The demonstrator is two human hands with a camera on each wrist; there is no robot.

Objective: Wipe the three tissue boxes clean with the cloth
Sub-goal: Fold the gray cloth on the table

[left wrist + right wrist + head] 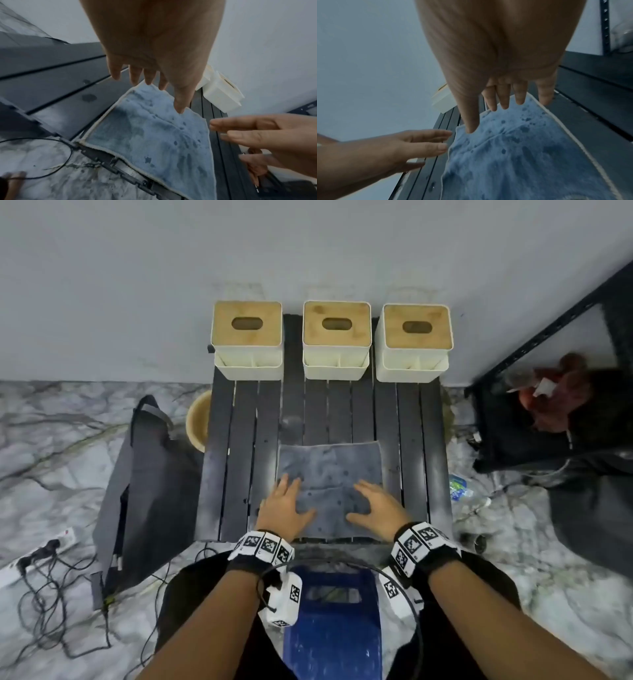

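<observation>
both hands (pixel 286 505) (pixel 378 506) flat over cloth (pixel 330 470)

Support: dark slatted table (pixel 407 440) | on it: three tissue boxes (pixel 336 340) (far-edge row) | cloth (pixel 330 470) flat near front edge

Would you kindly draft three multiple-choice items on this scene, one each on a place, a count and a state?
1. Where does the cloth lie?
A. On the floor
B. On the near part of the table
C. On a box

2. How many tissue boxes stand at the wall?
A. Two
B. Three
C. Four

3. How are the hands?
A. Fingers straight, over the cloth
B. Clenched in fists
C. Each gripping a box

Key: 1 B, the cloth lies flat on the table. 2 B, the tissue boxes form a row of three. 3 A, the left hand and right hand are spread.
</observation>
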